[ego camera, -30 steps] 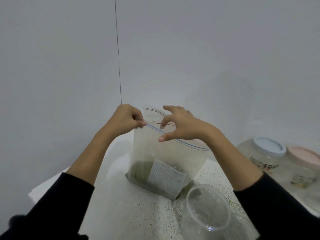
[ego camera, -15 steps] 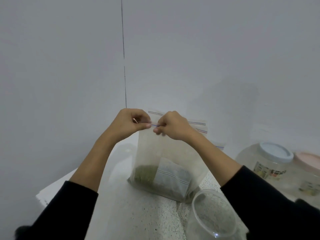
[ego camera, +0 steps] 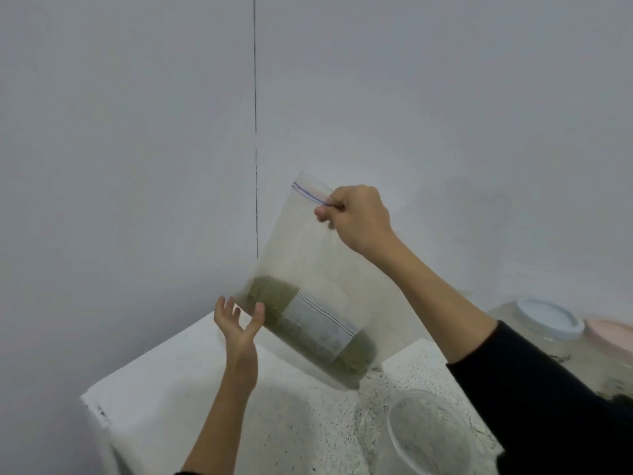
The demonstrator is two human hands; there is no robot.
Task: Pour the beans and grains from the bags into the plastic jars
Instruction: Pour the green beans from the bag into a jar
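A clear zip bag (ego camera: 308, 269) with green beans at its bottom hangs tilted above the table. My right hand (ego camera: 356, 217) pinches its top edge at the blue zip line. My left hand (ego camera: 238, 323) is spread just below and left of the bag's lower corner, its thumb close to or touching the plastic. An open, lidless clear plastic jar (ego camera: 428, 437) stands at the lower right, under my right forearm.
Two lidded jars stand at the right: one with a pale blue lid (ego camera: 548, 318), one with a pink lid (ego camera: 613, 332). The speckled white table (ego camera: 291, 423) sits in a wall corner, with its left edge near my left forearm.
Both hands were pinching the zip top with the bag standing on the table. Now my left hand has let go and dropped to the bag's base, and my right hand has lifted and tilted the bag.
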